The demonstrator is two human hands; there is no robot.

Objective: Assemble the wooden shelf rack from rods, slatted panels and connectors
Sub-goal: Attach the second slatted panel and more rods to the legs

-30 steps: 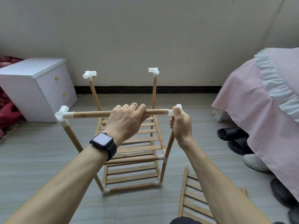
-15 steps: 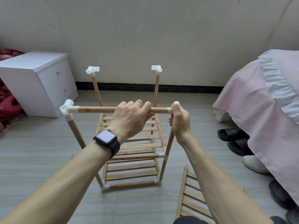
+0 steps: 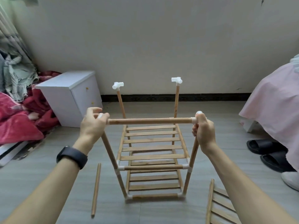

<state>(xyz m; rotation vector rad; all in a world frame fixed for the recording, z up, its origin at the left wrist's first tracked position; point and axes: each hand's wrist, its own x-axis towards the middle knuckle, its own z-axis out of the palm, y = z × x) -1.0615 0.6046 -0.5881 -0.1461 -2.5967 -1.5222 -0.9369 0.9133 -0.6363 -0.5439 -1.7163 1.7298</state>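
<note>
Here the rack (image 3: 152,151) stands mid-frame on the floor (image 3: 48,175). The left hand (image 3: 93,126) curls its fingers round the white connector (image 3: 100,115) at the left end of the top rod (image 3: 150,121). The right hand (image 3: 204,134) wraps the opposite corner post (image 3: 192,159), likely bracing both joints so the rod seats squarely.

Soft, even daylight; faint shadows, wide-angle bending and blur at edges.

The half-built wooden rack (image 3: 153,167) stands upright on the floor, with two slatted shelves (image 3: 152,140) set between four upright rods. A top front rod (image 3: 150,121) runs level from the front-left connector (image 3: 100,116) to the front-right connector (image 3: 195,120), both white. White rear connectors (image 3: 118,85) cap the back uprights. A loose rod (image 3: 96,189) lies left of the rack, and a spare slatted panel (image 3: 221,206) lies to its right.
</note>
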